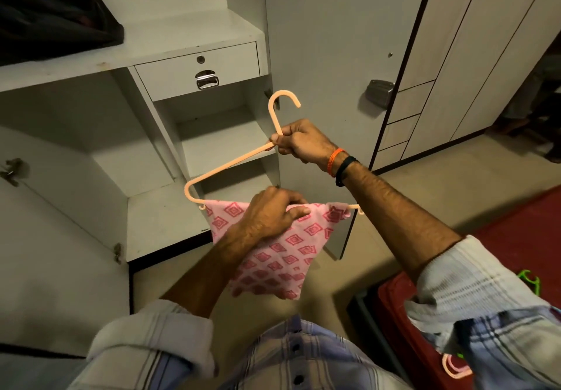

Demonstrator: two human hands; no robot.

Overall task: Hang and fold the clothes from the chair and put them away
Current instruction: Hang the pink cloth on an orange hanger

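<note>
- Checked shirt (291,356) fills the bottom edge, both sleeves rolled up at the elbows.
- Left hand (270,213) reaches in and pinches the pink cloth (273,256) at the hanger's bottom bar, fingers curled over the fold.
- That cloth, patterned with red diamonds, drapes over the bar and hangs down in front of the person.
- Right hand (303,143), wristbands on the wrist, grips the hanger (230,161) at its neck just under the hook, holding it tilted in the air.
- Behind them stands an open cupboard (212,134) with bare shelves and a drawer (197,70).
- Up on the top shelf, far left, lies a dark bag (54,16).
- Down right sits a red crate (403,307), a green hanger (529,281) beside it.
</note>
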